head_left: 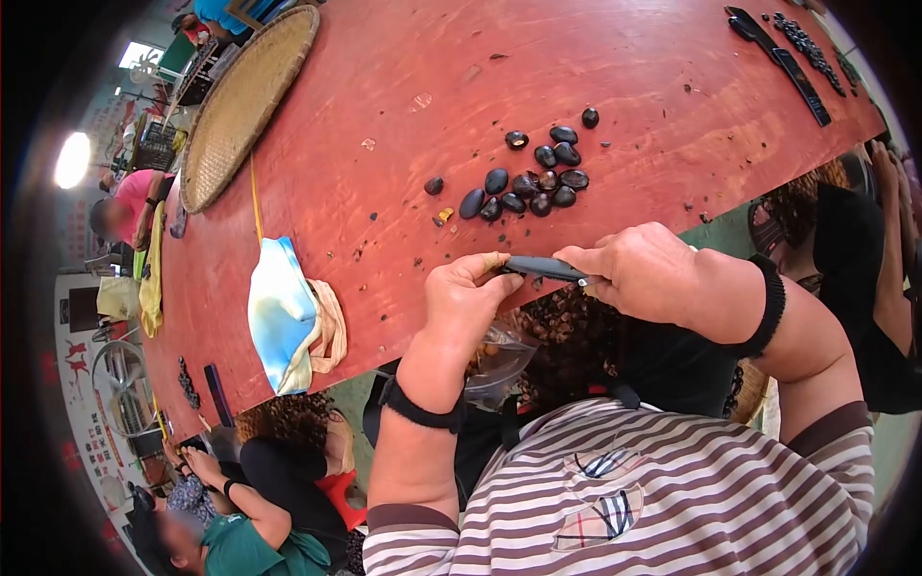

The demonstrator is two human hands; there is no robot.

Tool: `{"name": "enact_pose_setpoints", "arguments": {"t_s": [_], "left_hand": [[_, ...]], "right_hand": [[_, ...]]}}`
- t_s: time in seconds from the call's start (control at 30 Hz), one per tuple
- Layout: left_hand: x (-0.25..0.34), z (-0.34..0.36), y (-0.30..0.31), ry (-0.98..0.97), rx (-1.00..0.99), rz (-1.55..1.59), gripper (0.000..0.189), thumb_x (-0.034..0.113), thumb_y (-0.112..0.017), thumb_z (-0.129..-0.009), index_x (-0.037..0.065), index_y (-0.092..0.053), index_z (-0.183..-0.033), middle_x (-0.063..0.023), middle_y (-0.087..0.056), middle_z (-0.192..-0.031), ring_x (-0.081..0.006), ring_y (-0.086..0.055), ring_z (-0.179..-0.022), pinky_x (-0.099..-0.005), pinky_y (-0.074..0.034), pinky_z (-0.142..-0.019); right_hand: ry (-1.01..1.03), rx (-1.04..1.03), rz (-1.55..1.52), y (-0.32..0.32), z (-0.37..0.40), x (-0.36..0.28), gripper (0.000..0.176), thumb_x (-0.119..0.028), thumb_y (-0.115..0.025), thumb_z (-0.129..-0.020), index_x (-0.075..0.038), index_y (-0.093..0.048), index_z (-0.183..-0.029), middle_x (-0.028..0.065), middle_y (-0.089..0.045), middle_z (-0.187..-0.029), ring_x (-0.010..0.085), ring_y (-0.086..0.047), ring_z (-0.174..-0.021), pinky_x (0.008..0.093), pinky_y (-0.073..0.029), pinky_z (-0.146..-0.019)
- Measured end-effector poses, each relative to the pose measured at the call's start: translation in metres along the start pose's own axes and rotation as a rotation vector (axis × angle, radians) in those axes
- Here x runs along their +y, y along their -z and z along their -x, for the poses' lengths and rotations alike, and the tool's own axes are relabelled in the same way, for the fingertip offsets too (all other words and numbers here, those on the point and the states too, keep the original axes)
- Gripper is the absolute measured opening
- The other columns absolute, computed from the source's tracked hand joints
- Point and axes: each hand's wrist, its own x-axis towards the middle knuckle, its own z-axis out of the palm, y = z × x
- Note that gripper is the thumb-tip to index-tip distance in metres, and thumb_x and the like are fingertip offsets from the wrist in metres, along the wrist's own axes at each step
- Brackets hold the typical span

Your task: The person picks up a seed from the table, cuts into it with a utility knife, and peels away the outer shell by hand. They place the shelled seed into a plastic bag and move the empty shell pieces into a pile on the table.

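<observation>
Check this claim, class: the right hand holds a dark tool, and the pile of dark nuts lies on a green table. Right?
No: the head view shows a red table, not green. The right hand does hold a dark tool, and the pile of dark nuts lies on that table.

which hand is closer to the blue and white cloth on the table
Left. The left hand sits a short way to the right of the cloth. The right hand is farther right, past the left one, gripping a dark tool.
</observation>
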Motion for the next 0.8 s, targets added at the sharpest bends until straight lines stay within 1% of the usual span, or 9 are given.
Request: {"name": "enact_pose_setpoints", "arguments": {"t_s": [0.1,0.3,0.4,0.5,0.6,0.63,0.67,0.73,0.8], "left_hand": [[0.002,0.001,-0.001,0.034,0.005,0.011,0.024,-0.007,-0.061,-0.066,-0.006,-0.059,-0.09,-0.0083,-0.061,-0.078,-0.0093,-0.057,-0.068,-0.0193,-0.046,-0.061],[0.002,0.001,-0.002,0.013,0.014,-0.031,0.024,-0.007,-0.061,-0.066,-0.005,-0.058,-0.09,-0.0076,-0.061,-0.079,-0.0095,-0.057,-0.069,-0.0193,-0.046,-0.062],[0.002,0.001,-0.002,-0.01,0.013,-0.063,0.024,-0.006,-0.061,-0.066,-0.005,-0.058,-0.09,-0.0076,-0.061,-0.079,-0.0098,-0.057,-0.07,-0.0199,-0.046,-0.063],[-0.002,0.0,0.0,-0.02,0.013,-0.083,0.025,-0.004,-0.062,-0.067,-0.005,-0.058,-0.091,-0.0078,-0.06,-0.08,-0.0101,-0.057,-0.072,-0.0206,-0.046,-0.064],[-0.001,0.002,0.002,-0.047,0.005,-0.092,0.026,-0.002,-0.062,-0.067,-0.005,-0.058,-0.092,-0.0076,-0.061,-0.082,-0.0103,-0.056,-0.073,-0.021,-0.046,-0.064],[-0.004,0.004,0.004,-0.065,-0.003,-0.068,0.027,-0.002,-0.062,-0.068,-0.003,-0.058,-0.094,-0.0069,-0.06,-0.082,-0.0094,-0.056,-0.074,-0.0207,-0.046,-0.065],[-0.002,0.007,0.002,-0.058,-0.006,-0.028,0.026,-0.002,-0.062,-0.068,-0.003,-0.058,-0.094,-0.0064,-0.06,-0.083,-0.0089,-0.056,-0.074,-0.0206,-0.045,-0.065],[0.001,0.015,0.0,-0.036,-0.008,0.054,0.025,-0.001,-0.061,-0.069,-0.002,-0.058,-0.094,-0.0056,-0.06,-0.083,-0.0079,-0.056,-0.075,-0.0203,-0.045,-0.066],[0.005,0.021,-0.003,-0.015,-0.048,0.136,0.029,0.0,-0.059,-0.072,0.001,-0.056,-0.1,-0.0044,-0.059,-0.087,-0.0086,-0.056,-0.076,-0.0207,-0.046,-0.067]], "right_hand": [[-0.002,-0.014,0.043,0.002,0.001,-0.002,0.027,-0.015,-0.047,-0.076,-0.016,-0.049,-0.103,0.0141,-0.055,-0.061,0.0338,-0.054,-0.06,0.0432,-0.042,-0.055],[-0.018,-0.049,0.045,-0.001,0.005,0.001,0.026,-0.015,-0.047,-0.076,-0.014,-0.049,-0.102,0.0146,-0.055,-0.062,0.0339,-0.054,-0.06,0.0434,-0.042,-0.055],[-0.058,-0.089,0.046,-0.003,0.009,0.006,0.032,-0.015,-0.054,-0.073,-0.016,-0.05,-0.105,0.0124,-0.054,-0.061,0.0309,-0.054,-0.058,0.0411,-0.042,-0.052],[-0.031,-0.054,0.033,-0.009,0.019,0.018,0.034,-0.015,-0.056,-0.072,-0.016,-0.05,-0.106,0.0121,-0.055,-0.064,0.031,-0.055,-0.06,0.0398,-0.043,-0.052],[-0.142,0.199,-0.051,-0.001,0.028,0.034,0.029,-0.019,-0.053,-0.073,-0.016,-0.051,-0.102,0.0139,-0.057,-0.067,0.0329,-0.055,-0.064,0.0418,-0.043,-0.058],[-0.167,0.303,-0.11,0.005,0.03,0.04,0.031,-0.021,-0.055,-0.072,-0.017,-0.051,-0.102,0.0126,-0.058,-0.068,0.0321,-0.056,-0.066,0.041,-0.043,-0.059],[-0.252,0.32,-0.134,0.015,0.031,0.046,0.031,-0.021,-0.055,-0.072,-0.016,-0.05,-0.102,0.0129,-0.058,-0.07,0.032,-0.056,-0.069,0.0412,-0.043,-0.061],[-0.313,0.454,0.055,0.017,0.024,0.076,0.033,-0.024,-0.055,-0.072,-0.015,-0.049,-0.104,0.0138,-0.058,-0.078,0.031,-0.056,-0.075,0.041,-0.042,-0.065],[-0.466,0.415,0.08,0.02,0.014,0.088,0.037,-0.027,-0.054,-0.072,-0.013,-0.048,-0.106,0.0135,-0.056,-0.091,0.0291,-0.054,-0.083,0.0395,-0.042,-0.071]]}}
